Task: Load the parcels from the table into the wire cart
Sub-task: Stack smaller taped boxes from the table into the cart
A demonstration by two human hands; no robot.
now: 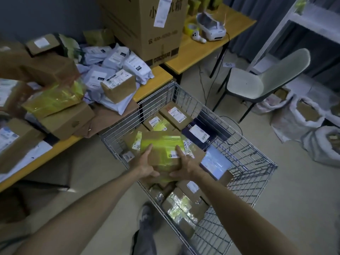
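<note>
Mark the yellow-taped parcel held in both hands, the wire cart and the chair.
yellow-taped parcel (161,145), head view, on its taped top face.
wire cart (248,153), head view, on its right mesh wall.
chair (244,85), head view, on its seat.

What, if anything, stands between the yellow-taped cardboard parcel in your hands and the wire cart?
Nothing visible: the left hand and right hand hold the yellow-taped cardboard parcel over the open-topped silver wire cart.

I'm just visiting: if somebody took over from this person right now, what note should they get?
Left hand and right hand both grip a brown cardboard parcel with yellow tape, held over the silver wire cart.
Done: several cardboard boxes already lie in it.
Left: lower this one in, then move the brown boxes and grey mailer bags piled on the yellow wooden table.
</note>
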